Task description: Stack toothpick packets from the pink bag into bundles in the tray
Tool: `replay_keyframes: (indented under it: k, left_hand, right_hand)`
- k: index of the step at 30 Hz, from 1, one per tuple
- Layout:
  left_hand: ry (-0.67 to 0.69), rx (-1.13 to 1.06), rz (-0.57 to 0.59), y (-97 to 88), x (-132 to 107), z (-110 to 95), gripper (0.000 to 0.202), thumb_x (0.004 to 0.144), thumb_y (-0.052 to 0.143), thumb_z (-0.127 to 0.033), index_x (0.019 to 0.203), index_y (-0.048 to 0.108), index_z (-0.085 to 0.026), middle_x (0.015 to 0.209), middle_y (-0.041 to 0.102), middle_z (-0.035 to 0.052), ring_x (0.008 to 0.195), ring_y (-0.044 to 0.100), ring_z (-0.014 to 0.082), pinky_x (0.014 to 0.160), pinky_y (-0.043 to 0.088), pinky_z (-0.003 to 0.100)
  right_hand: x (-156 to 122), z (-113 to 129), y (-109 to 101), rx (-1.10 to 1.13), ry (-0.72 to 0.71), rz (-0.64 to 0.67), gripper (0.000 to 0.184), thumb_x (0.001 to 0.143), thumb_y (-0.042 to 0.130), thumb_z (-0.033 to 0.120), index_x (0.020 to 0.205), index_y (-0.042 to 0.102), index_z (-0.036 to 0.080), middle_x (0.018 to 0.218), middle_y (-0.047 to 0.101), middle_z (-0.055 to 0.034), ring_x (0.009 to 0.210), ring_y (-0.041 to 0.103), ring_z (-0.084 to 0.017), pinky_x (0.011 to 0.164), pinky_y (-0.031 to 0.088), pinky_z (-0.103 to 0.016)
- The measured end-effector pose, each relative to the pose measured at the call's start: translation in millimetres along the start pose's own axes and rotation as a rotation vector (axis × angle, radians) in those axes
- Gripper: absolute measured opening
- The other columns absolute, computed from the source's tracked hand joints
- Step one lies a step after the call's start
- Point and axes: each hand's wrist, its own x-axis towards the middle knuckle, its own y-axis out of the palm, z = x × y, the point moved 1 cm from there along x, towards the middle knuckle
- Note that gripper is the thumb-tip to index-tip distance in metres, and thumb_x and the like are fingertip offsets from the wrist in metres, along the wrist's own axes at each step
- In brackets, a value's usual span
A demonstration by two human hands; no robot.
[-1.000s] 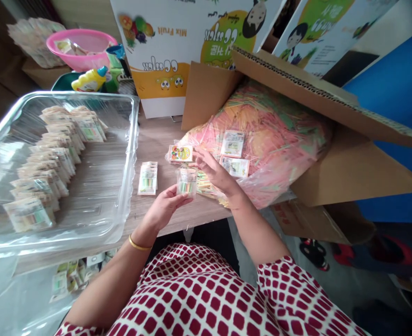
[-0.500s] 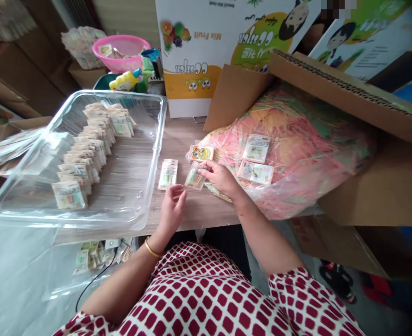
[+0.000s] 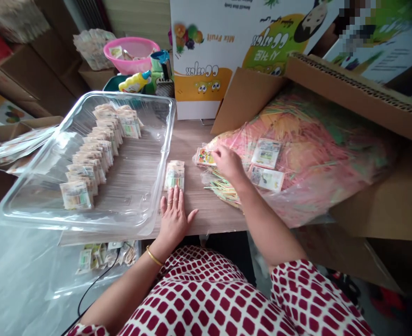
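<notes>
My left hand [image 3: 174,219] lies flat on the wooden table with its fingers spread, just below a small stack of cellophane packets [image 3: 174,176], and it holds nothing. My right hand [image 3: 228,163] reaches over a pink plastic bag [image 3: 314,158] of colourful paper-wrapped sticks. Its bunched fingertips are at the right end of a colourful printed card [image 3: 205,157]. Two more printed cards [image 3: 266,153] lie on the bag. To the left, a clear plastic tray [image 3: 139,172] holds long rows of packets [image 3: 94,154].
Cardboard box flaps [image 3: 356,88] surround the bag on the right. Printed display boards [image 3: 206,56] stand behind the table. A pink basin [image 3: 130,53] and a yellow bottle [image 3: 136,81] sit at the back. More packets [image 3: 102,256] lie on plastic sheeting below the table edge.
The packet between my hands is gone from them, and the table stack looks thicker. My left hand now lies flat on the table. My right hand has moved up to the card.
</notes>
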Motion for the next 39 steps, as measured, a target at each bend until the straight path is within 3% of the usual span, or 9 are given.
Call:
replay_keyframes:
  k: [4,10,17,21,26,32,35,37,39]
  left_hand:
    - [-0.015,-0.02,-0.039,2.9,8,2,0.079,0.1,0.051,-0.053,0.162,0.029,-0.01,0.166,0.029,0.025,0.157,0.024,0.0386,0.126,0.013,0.059]
    - [0.022,-0.034,-0.076,5.2,6,8,0.076,0.1,0.052,-0.05,0.161,0.032,-0.009,0.166,0.029,0.0255,0.158,0.021,0.0381,0.126,0.016,0.059]
    - [0.041,-0.113,-0.146,4.5,3,6,0.07,0.101,0.052,-0.043,0.162,0.032,-0.015,0.17,0.021,0.0234,0.159,0.016,0.0378,0.125,0.016,0.063]
    - [0.06,-0.15,-0.158,1.0,2,5,0.06,0.101,0.053,-0.04,0.156,0.043,-0.019,0.173,0.017,0.0175,0.16,0.016,0.0361,0.126,0.016,0.06]
    - [0.117,-0.16,-0.19,-6.4,2,5,0.05,0.1,0.056,-0.032,0.148,0.051,-0.02,0.172,0.021,0.0173,0.159,0.02,0.0371,0.125,0.024,0.06]
    - [0.195,-0.288,-0.231,-17.8,4,-2,0.036,0.097,0.059,-0.023,0.133,0.062,-0.024,0.168,0.033,0.0136,0.154,0.033,0.0366,0.122,0.033,0.058]
    - [0.072,-0.486,-0.167,-25.2,10,-10,0.029,0.099,0.058,-0.032,0.125,0.068,-0.024,0.151,0.056,0.0143,0.137,0.055,0.0338,0.111,0.045,0.053]
    - [-0.134,-0.744,-0.028,-30.8,17,-18,0.035,0.1,0.055,-0.043,0.126,0.069,-0.024,0.134,0.068,0.0134,0.114,0.068,0.0285,0.092,0.055,0.043]
    - [-0.378,-1.124,0.149,-34.9,25,-31,0.046,0.1,0.052,-0.054,0.13,0.066,-0.023,0.129,0.071,0.0143,0.099,0.071,0.0247,0.068,0.055,0.031]
  right_hand:
    - [18,-31,-17,-0.216,-0.001,-0.027,0.018,0.095,0.054,0.019,0.095,0.072,0.018,0.105,0.072,-0.0137,0.099,0.061,-0.028,0.088,0.045,-0.038]
    - [20,-25,-45,-0.13,-0.054,-0.092,0.023,0.1,0.049,0.026,0.096,0.071,0.02,0.102,0.073,-0.0092,0.094,0.064,-0.024,0.084,0.045,-0.033]
    - [-16,-96,-127,-0.308,0.308,-0.294,0.024,0.101,0.049,0.027,0.093,0.07,0.019,0.103,0.075,-0.0121,0.093,0.067,-0.025,0.082,0.047,-0.034]
    - [-29,-121,-116,-0.377,0.375,-0.264,0.026,0.097,0.06,0.04,0.095,0.07,0.016,0.106,0.075,-0.0175,0.097,0.068,-0.028,0.087,0.048,-0.038]
    - [-27,-128,-98,-0.389,0.402,-0.244,0.022,0.098,0.057,0.029,0.104,0.072,0.014,0.109,0.076,-0.0155,0.102,0.068,-0.025,0.088,0.047,-0.033]
    - [-35,-132,-122,-0.433,0.482,-0.181,0.042,0.106,0.04,0.039,0.099,0.075,0.018,0.107,0.076,-0.014,0.092,0.068,-0.023,0.077,0.044,-0.03]
    - [-46,-125,-138,-0.355,0.454,-0.346,0.032,0.104,0.043,0.032,0.1,0.071,0.016,0.109,0.074,-0.0143,0.091,0.066,-0.022,0.075,0.042,-0.029]
    - [-56,-111,-137,-0.158,0.376,-0.44,0.03,0.103,0.045,0.035,0.094,0.066,0.017,0.097,0.073,-0.0103,0.083,0.062,-0.02,0.072,0.041,-0.027]
    - [-69,-87,-120,0.097,0.263,-0.396,0.032,0.102,0.046,0.042,0.085,0.06,0.019,0.079,0.066,-0.0031,0.073,0.056,-0.017,0.066,0.039,-0.025]
